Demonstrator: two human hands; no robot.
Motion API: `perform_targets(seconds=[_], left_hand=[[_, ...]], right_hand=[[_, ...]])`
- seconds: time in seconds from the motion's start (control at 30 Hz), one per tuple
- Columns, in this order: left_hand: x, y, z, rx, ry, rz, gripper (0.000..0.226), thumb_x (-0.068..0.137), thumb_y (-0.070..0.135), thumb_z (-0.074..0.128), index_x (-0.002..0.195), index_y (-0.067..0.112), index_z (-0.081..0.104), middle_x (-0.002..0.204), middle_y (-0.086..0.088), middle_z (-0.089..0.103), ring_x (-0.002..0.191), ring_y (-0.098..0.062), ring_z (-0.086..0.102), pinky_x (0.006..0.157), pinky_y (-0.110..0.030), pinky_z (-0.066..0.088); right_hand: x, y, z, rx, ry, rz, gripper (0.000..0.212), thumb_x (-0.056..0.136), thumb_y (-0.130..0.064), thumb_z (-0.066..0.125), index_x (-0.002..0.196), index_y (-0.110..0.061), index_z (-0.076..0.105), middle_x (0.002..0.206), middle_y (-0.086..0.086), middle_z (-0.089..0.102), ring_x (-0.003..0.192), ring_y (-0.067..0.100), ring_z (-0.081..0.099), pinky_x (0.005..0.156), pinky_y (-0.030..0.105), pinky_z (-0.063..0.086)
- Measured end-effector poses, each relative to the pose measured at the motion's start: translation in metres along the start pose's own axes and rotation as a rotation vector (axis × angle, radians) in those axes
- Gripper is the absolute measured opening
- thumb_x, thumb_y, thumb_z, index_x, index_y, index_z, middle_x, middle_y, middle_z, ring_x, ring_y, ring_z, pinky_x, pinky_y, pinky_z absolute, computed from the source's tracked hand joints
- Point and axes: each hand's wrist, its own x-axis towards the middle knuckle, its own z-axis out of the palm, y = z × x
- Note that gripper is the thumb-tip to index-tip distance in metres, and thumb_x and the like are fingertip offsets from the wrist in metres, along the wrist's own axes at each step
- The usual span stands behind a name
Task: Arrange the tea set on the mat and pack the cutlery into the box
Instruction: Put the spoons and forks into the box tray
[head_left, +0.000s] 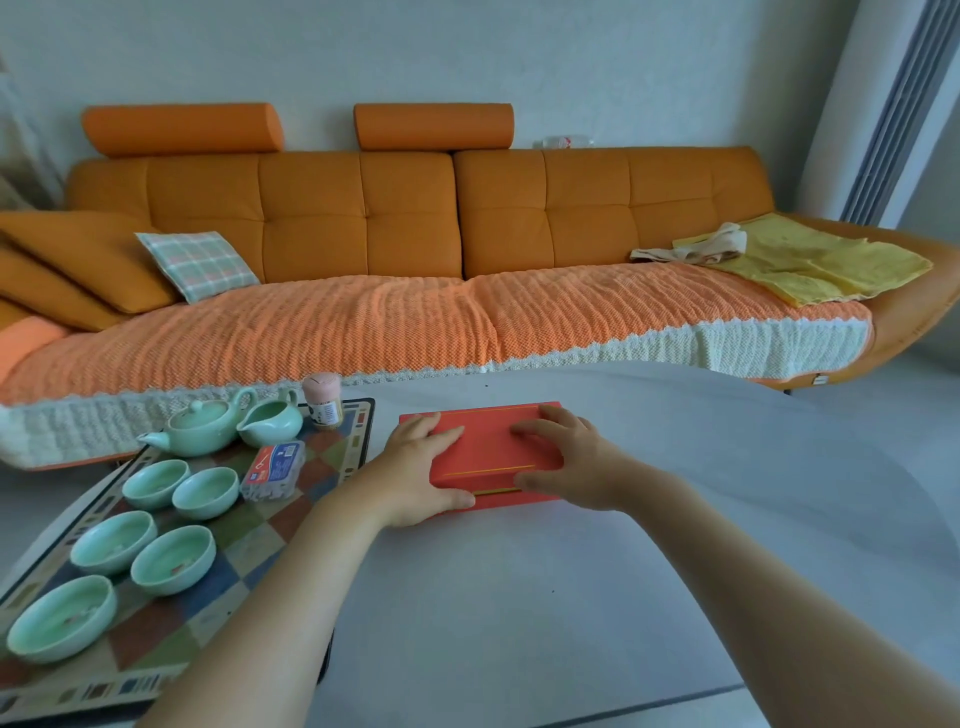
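The red box (488, 453) lies closed on the desk (571, 597) at frame centre; the left hand (415, 470) and the right hand (569, 460) each grip its lid, fingers (535, 429) flat on top, thumb against the front edge; teapot (200, 423), pitcher (270, 423) and five cups (174, 558) stand on the mat (291, 519), lower left.

- We see a pale grey bench (519, 597) with a curved far edge.
- On its left part we find a chequered mat (270, 525) with a dark border, lying flat.
- Just right of the mat we see a closed red box (488, 447), flat on the bare top.
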Motion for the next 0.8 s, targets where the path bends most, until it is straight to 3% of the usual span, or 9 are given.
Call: perform_targets(seconds=[0.13, 0.27, 0.37, 0.43, 0.53, 0.63, 0.8], left_hand=[[0.001, 0.010, 0.008, 0.154, -0.029, -0.032, 0.082, 0.088, 0.074, 0.038, 0.155, 0.042, 0.004, 0.163, 0.009, -0.012, 0.148, -0.014, -0.018, 0.119, -0.043, 0.001], [0.004, 0.015, 0.010, 0.216, -0.030, -0.058, 0.076, 0.091, 0.075, 0.020, 0.155, 0.040, 0.000, 0.164, 0.004, -0.013, 0.149, -0.019, -0.018, 0.120, -0.045, -0.001], [0.004, 0.013, 0.008, 0.222, -0.042, -0.053, 0.084, 0.086, 0.079, 0.027, 0.155, 0.040, -0.002, 0.164, 0.005, -0.013, 0.149, -0.018, -0.018, 0.120, -0.045, 0.000], [0.002, 0.011, 0.009, 0.216, -0.021, -0.031, 0.094, 0.082, 0.080, 0.042, 0.155, 0.039, -0.001, 0.164, 0.006, -0.011, 0.149, -0.017, -0.016, 0.120, -0.043, 0.001], [-0.001, 0.006, 0.011, 0.162, 0.095, 0.014, 0.102, 0.075, 0.072, 0.063, 0.155, 0.037, 0.011, 0.164, 0.007, 0.003, 0.149, -0.016, -0.002, 0.119, -0.039, 0.012], [-0.006, 0.000, 0.009, 0.176, 0.151, -0.022, 0.104, 0.070, 0.072, 0.066, 0.154, 0.034, 0.018, 0.159, 0.007, 0.013, 0.146, -0.017, 0.008, 0.116, -0.039, 0.020], [-0.003, -0.013, 0.008, 0.099, 0.006, -0.117, 0.116, 0.076, 0.068, 0.067, 0.156, 0.028, -0.007, 0.162, 0.005, -0.020, 0.150, -0.018, -0.008, 0.120, -0.044, 0.016]], right_hand=[[0.000, -0.005, 0.003, -0.082, -0.022, 0.015, 0.054, 0.100, -0.055, 0.036, 0.151, -0.040, 0.028, 0.163, -0.003, 0.011, 0.149, 0.023, 0.005, 0.118, 0.041, 0.010], [0.009, -0.002, 0.014, -0.156, 0.015, 0.083, 0.069, 0.094, -0.066, 0.022, 0.155, -0.035, 0.017, 0.165, 0.005, 0.003, 0.151, 0.027, 0.002, 0.122, 0.043, 0.009], [0.009, -0.002, 0.013, -0.155, 0.015, 0.079, 0.066, 0.097, -0.061, 0.030, 0.156, -0.034, 0.017, 0.165, 0.004, 0.003, 0.151, 0.028, 0.004, 0.122, 0.042, 0.009], [0.005, -0.002, 0.009, -0.073, 0.019, 0.076, 0.069, 0.095, -0.060, 0.042, 0.155, -0.034, 0.022, 0.165, 0.000, 0.004, 0.150, 0.026, 0.009, 0.120, 0.041, 0.013], [0.001, 0.003, 0.002, 0.083, 0.011, 0.109, 0.083, 0.084, -0.062, 0.061, 0.153, -0.031, 0.027, 0.160, -0.003, 0.006, 0.141, 0.026, 0.029, 0.113, 0.037, 0.031], [-0.002, 0.010, -0.001, 0.072, -0.014, 0.116, 0.094, 0.077, -0.061, 0.071, 0.153, -0.033, 0.024, 0.156, -0.002, 0.014, 0.135, 0.025, 0.037, 0.108, 0.034, 0.037], [0.006, 0.014, 0.003, 0.092, -0.019, 0.122, 0.098, 0.075, -0.064, 0.071, 0.154, -0.039, 0.020, 0.158, -0.005, 0.020, 0.138, 0.022, 0.035, 0.111, 0.035, 0.033]])
